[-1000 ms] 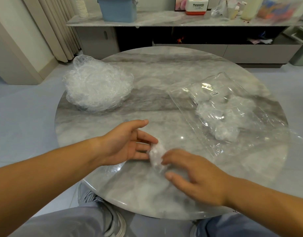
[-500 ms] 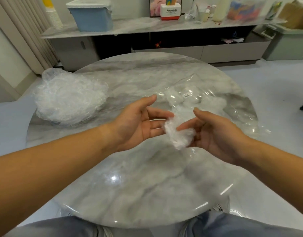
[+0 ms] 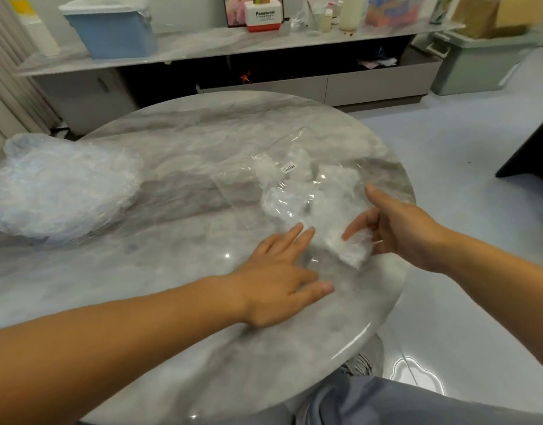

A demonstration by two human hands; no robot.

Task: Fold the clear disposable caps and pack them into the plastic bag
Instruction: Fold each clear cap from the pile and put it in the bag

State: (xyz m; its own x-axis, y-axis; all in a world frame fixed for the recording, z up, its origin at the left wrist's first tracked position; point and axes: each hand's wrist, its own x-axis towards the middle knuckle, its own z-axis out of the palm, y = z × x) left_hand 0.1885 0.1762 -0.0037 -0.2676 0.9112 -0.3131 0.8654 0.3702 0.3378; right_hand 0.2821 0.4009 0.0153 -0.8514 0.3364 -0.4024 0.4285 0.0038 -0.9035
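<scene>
Head view: clear caps (image 3: pixel 61 191) heaped at left; our right hand (image 3: pixel 396 231) pinches a folded clear cap (image 3: pixel 353 250), left hand (image 3: pixel 279 277) spread flat

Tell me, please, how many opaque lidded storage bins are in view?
2. A blue bin stands on the shelf at back left; a green bin sits on the floor at far right. Others may be hidden.

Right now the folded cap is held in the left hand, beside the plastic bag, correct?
No. The head view shows the folded cap held in the right hand, beside the plastic bag; the left hand is open and holds nothing.
</scene>
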